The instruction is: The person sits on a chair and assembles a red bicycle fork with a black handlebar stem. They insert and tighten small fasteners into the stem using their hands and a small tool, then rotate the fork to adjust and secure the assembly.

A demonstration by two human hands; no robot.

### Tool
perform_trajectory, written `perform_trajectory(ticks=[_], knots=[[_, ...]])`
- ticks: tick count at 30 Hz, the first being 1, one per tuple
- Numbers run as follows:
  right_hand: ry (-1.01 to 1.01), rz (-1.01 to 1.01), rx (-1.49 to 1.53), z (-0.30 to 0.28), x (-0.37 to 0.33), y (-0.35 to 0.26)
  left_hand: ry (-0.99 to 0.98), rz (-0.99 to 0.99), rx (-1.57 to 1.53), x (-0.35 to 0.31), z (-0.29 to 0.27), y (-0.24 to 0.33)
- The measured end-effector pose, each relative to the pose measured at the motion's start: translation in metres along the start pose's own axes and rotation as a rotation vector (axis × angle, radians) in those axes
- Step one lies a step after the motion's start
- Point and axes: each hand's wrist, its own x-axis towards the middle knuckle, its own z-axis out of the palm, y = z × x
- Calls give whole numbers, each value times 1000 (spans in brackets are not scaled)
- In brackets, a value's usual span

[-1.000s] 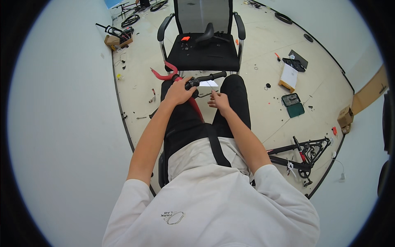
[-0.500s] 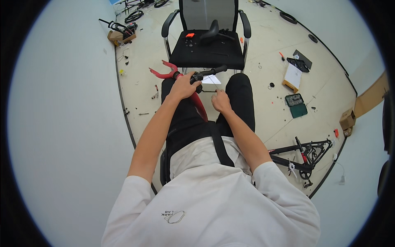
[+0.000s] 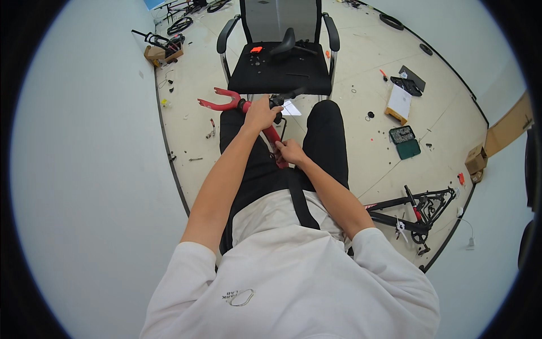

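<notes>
Across my lap lies a red bicycle frame (image 3: pixel 271 134) with a red fork (image 3: pixel 223 101) pointing to the far left. A black handlebar (image 3: pixel 290 95) joins it near my knees. My left hand (image 3: pixel 261 114) is wrapped around the black stem area where handlebar and frame meet; its fingers hide part of the joint. A thin black hex key (image 3: pixel 283 129) stands nearly upright below the handlebar. Its lower end is pinched in my right hand (image 3: pixel 291 151), close beside the red tube. Whether the key's far tip sits in a bolt cannot be made out.
Ahead stands a black office chair (image 3: pixel 279 70) bearing a bicycle saddle (image 3: pixel 286 42) and small parts. To the right are a green case of small parts (image 3: pixel 407 148), a white-topped box (image 3: pixel 400 104) and a black bicycle frame (image 3: pixel 415 220). A wall (image 3: pixel 84 169) rises at left.
My right hand has moved nearer to me and left, swinging the hex key from roughly level to nearly upright. The handlebar has tilted, and the fork has shifted slightly left.
</notes>
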Motion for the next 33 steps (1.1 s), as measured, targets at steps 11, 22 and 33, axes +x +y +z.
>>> perform_trajectory(ticks=[11,22,33], knots=[[-171,164,784,13,-31,-47,39,44,-39,2,10,1],[-342,-14,363,-6,-22,-32,-13,85,8,1,6,2],[313,-174,-510,-55,67,27,-8,88,-73,-16,1,-7]])
